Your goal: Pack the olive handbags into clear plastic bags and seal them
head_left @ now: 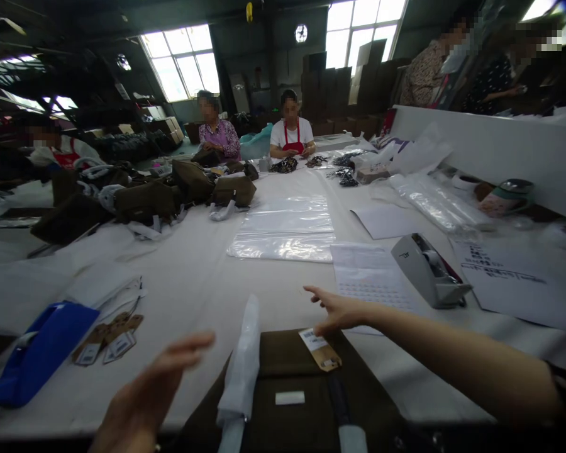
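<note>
A dark olive bag [287, 368] lies at the table's near edge, with a small white label on its front. One handle, wrapped in white film [245, 352], sticks up on its left side. A brown and white hang tag [321, 351] rests on the bag's upper right. My right hand [334, 308] is over the bag's top edge, fingers stretched forward, its thumb at the tag's upper end; whether it touches the tag I cannot tell. To the left of the bag, my left hand [146, 390] is in the air, slightly blurred, fingers extended and holding nothing.
A blue tape dispenser [42, 352] and several hang tags [108, 336] lie at left. A grey tape dispenser [427, 270] stands on papers at right. Clear plastic bags [285, 229] lie ahead. More olive bags [146, 201] are piled far left; people work across the table.
</note>
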`<state>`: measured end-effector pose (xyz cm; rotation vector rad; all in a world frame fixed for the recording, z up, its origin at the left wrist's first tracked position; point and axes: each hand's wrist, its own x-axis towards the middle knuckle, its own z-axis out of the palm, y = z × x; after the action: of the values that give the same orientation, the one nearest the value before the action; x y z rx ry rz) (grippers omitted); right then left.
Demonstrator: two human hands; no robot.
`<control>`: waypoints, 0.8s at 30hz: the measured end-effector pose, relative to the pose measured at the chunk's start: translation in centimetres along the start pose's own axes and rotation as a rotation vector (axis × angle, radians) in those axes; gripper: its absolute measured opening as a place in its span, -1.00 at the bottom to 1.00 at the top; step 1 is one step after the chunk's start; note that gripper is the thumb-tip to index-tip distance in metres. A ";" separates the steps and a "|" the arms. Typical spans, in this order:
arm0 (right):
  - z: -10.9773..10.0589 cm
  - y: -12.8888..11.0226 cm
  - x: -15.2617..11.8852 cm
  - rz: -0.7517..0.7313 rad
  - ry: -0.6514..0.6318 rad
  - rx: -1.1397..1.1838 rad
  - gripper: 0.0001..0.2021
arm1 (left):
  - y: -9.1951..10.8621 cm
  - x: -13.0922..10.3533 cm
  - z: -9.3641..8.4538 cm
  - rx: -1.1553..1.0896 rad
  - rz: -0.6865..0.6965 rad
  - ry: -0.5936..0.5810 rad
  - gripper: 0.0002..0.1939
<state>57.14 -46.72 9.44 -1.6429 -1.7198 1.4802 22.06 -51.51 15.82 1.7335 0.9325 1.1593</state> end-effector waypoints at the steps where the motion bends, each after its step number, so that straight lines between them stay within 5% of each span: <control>1: 0.6 0.8 -1.2 0.055 0.101 0.034 0.01 | -1.0 0.3 -0.9 0.042 -0.171 0.083 -0.48; 3: 1.7 2.4 -3.8 0.253 0.178 0.185 -0.04 | -2.8 0.6 -2.0 0.103 -0.574 0.138 -0.26; 5: 2.6 3.5 -5.9 0.444 0.119 0.406 -0.10 | -4.0 0.4 -2.0 -0.011 -0.967 0.079 -0.16; 8: 3.9 3.2 -7.1 0.479 0.085 0.589 -0.17 | -3.9 0.3 -0.7 -0.341 -1.210 -0.113 -0.10; 11: 4.1 1.4 -5.8 0.372 0.189 0.517 -0.10 | -3.0 1.7 0.7 -0.323 -1.095 -0.277 -0.17; 13: 3.6 0.6 -4.2 0.223 0.325 0.382 -0.05 | -3.2 3.2 1.7 -0.167 -0.954 -0.273 -0.17; 18: 4.0 3.1 -0.3 -0.193 0.640 0.112 -0.06 | -8.3 4.5 5.4 0.221 -0.475 -0.008 -0.04; 21: 5.5 5.9 -0.1 -0.229 0.752 0.061 -0.09 | -11.5 2.4 7.8 0.303 -0.347 0.200 -0.18; 24: 6.9 7.3 -1.7 -0.184 0.793 0.006 -0.13 | -12.6 -0.3 9.1 0.323 -0.294 0.243 -0.30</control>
<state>55.83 -52.77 1.28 -1.6837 -1.3442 0.6019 28.95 -49.15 2.08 1.6490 1.5385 1.0820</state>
